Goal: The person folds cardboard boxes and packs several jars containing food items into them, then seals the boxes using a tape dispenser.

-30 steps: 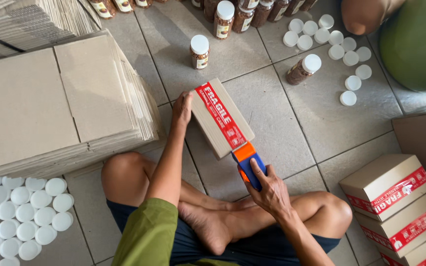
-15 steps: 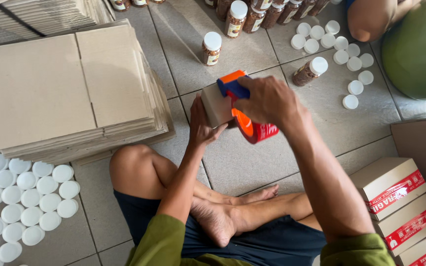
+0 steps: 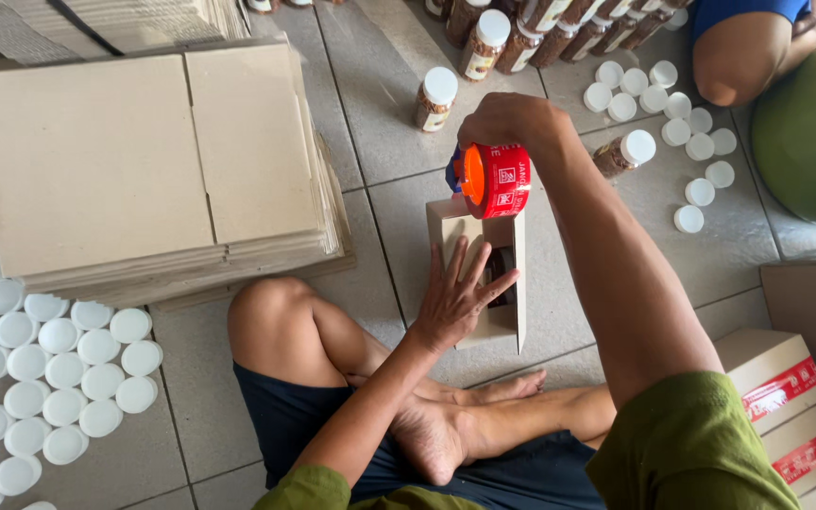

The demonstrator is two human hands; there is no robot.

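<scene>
A small cardboard box (image 3: pixel 509 326) stands on the tiled floor in front of my crossed legs, its top open and something dark inside. My left hand (image 3: pixel 453 297) lies flat on the box, fingers spread over the opening and a flap. My right hand (image 3: pixel 507 123) grips a tape dispenser (image 3: pixel 490 179) with an orange core and a red printed tape roll, held at the far edge of the box.
A tall stack of flat cardboard sheets (image 3: pixel 144 161) lies at left. White lids (image 3: pixel 49 368) are spread at lower left and upper right (image 3: pixel 677 109). Filled jars (image 3: pixel 436 97) stand ahead. Taped boxes (image 3: pixel 786 397) are stacked at right. Another person's knee (image 3: pixel 739 61) is at top right.
The box has gone from being taped on one side, to lifted and turned, to standing open-side up on the floor. My right hand carried the tape dispenser from near me to the far edge.
</scene>
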